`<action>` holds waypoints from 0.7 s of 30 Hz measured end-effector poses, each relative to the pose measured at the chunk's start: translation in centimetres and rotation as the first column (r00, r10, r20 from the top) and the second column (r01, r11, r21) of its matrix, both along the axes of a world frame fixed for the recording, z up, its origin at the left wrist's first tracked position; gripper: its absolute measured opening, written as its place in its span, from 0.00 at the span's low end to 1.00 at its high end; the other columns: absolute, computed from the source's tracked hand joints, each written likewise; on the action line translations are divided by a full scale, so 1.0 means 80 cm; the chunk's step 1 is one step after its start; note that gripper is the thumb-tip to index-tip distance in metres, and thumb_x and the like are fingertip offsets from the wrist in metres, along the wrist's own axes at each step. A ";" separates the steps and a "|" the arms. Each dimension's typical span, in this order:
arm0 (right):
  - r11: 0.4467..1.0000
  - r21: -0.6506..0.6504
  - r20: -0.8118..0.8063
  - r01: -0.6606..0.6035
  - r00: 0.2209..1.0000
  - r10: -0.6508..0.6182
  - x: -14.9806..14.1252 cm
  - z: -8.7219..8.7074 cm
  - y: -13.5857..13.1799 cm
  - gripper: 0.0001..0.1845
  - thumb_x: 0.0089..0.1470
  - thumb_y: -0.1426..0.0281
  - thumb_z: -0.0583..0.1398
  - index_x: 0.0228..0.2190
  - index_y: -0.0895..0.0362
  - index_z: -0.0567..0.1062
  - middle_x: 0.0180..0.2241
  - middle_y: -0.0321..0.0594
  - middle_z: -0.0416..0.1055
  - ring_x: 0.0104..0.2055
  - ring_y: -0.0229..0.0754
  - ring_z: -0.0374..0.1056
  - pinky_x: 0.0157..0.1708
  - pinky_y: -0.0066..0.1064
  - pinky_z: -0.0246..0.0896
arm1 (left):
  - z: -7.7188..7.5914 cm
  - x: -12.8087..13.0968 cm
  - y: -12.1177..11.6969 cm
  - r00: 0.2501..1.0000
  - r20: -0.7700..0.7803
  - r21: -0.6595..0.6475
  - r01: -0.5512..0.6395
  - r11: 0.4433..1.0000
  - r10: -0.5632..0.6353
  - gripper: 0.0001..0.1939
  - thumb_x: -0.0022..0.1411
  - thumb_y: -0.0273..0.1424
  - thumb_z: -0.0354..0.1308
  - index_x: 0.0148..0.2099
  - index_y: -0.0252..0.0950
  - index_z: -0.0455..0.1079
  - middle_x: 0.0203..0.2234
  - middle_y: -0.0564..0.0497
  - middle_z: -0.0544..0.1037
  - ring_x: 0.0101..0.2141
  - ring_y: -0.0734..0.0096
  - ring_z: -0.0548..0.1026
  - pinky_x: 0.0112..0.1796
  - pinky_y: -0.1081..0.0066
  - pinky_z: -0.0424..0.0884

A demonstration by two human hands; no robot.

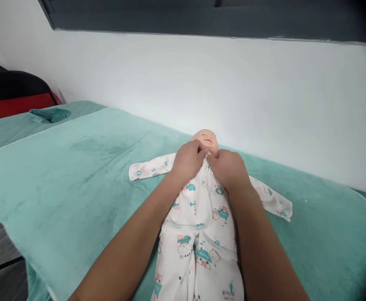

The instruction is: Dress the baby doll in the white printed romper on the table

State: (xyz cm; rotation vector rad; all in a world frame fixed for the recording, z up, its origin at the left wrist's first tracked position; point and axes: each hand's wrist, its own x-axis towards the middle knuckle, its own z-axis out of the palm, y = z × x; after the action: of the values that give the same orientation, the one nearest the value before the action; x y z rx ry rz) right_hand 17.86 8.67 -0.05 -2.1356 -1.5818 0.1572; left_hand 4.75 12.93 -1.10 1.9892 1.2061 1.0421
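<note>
A baby doll (pixel 205 137) lies face up, dressed in a white baby onesie (pixel 198 213) printed with small animals and houses. Its sleeves spread out to both sides. At the neckline, just below the doll's chin, my left hand (pixel 189 158) pinches the left side of the onesie's collar. Close beside it, my right hand (pixel 228 166) has its fingers closed on the collar's right side. The front opening runs down between my hands. My fingers partly cover the collar, so its fastening cannot be made out.
A green cloth (pixel 76 167) covers the bed-like surface beneath the doll. Behind it rises a white wall (pixel 233 92) with a dark frame (pixel 183 16) above. A black and red object (pixel 16 94) stands at the far left, near a crumpled green cloth piece (pixel 49 114).
</note>
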 end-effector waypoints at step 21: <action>0.947 0.317 -0.837 -0.053 0.453 0.306 0.006 -0.018 0.009 0.08 0.45 0.67 0.66 0.28 0.58 0.78 0.20 0.30 0.66 0.23 0.31 0.58 0.25 0.24 0.54 | -0.002 -0.003 0.003 0.885 0.453 -0.184 0.213 0.960 -0.109 0.06 0.60 0.33 0.59 0.37 0.36 0.70 0.24 0.54 0.72 0.25 0.77 0.68 0.30 0.74 0.63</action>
State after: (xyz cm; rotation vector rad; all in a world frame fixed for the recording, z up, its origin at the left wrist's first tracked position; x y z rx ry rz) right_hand 18.37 9.36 -1.45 -1.2527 -1.0617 0.9364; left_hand 4.53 13.15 -1.26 1.5367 0.8535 1.1323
